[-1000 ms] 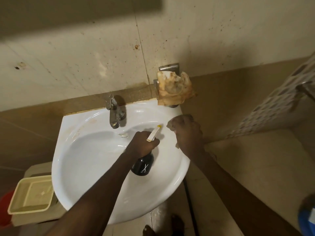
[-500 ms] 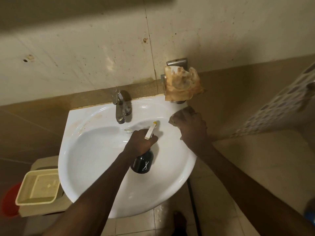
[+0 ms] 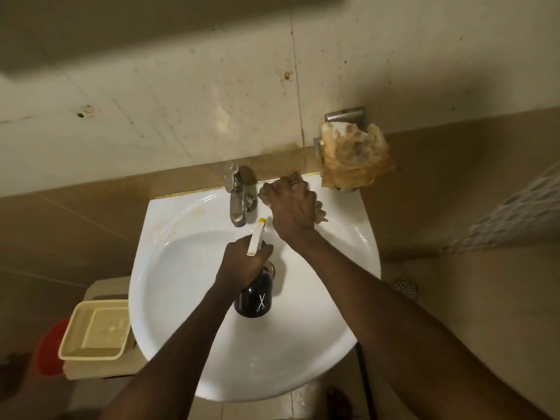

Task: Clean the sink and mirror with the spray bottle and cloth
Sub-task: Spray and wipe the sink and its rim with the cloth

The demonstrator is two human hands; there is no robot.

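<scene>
From the head view, we are wiping the far rim of the sink (image 3: 357,237), just to the right of the tap (image 3: 238,198). Our right hand (image 3: 292,207) is curled round a cloth (image 3: 320,212) and presses it down on the white rim; only a small pale bit of cloth peeks out on the right side of the hand. Our left hand (image 3: 242,262) is wrapped tight round the top of the spray bottle (image 3: 254,301), which hangs over the middle of the bowl, nearer to us than the cloth. The bottle's white nozzle points away from us, toward the tap. To do this step well, we think we should keep the cloth flat under the fingers, rub in small rounds, and go right up to the foot of the tap, where dirt likes to hide. We should also go left along the rim, where we can see a brown smear. It would help to hold the bottle steady so it does not bump our right arm. The two hands are near each other but not touching. We cannot see the mirror in this view.
</scene>
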